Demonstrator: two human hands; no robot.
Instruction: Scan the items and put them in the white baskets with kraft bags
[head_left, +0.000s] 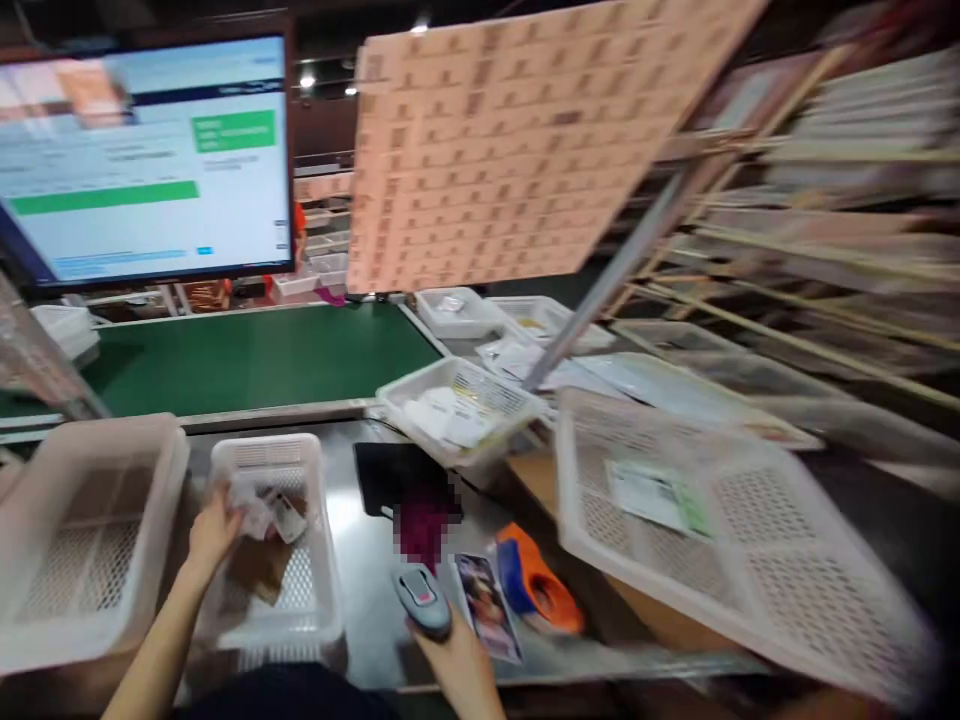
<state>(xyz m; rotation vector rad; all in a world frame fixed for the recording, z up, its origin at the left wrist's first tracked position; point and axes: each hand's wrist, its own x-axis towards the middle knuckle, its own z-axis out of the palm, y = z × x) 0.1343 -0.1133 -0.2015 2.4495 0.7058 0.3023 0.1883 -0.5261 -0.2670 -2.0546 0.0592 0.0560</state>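
My left hand reaches into a small white perforated basket, its fingers closed on a crumpled clear plastic bag. Beside the bag is a small packet with a white label, and a brown piece lies below on the basket floor. My right hand grips a grey handheld barcode scanner low over the metal table. Ahead of the scanner is a blurred-out maroon patch at the edge of a black pad.
An orange and blue tape dispenser and a picture card lie right of the scanner. White baskets stand left, right and behind. Beyond are a green conveyor belt, a monitor and a hanging printed sheet.
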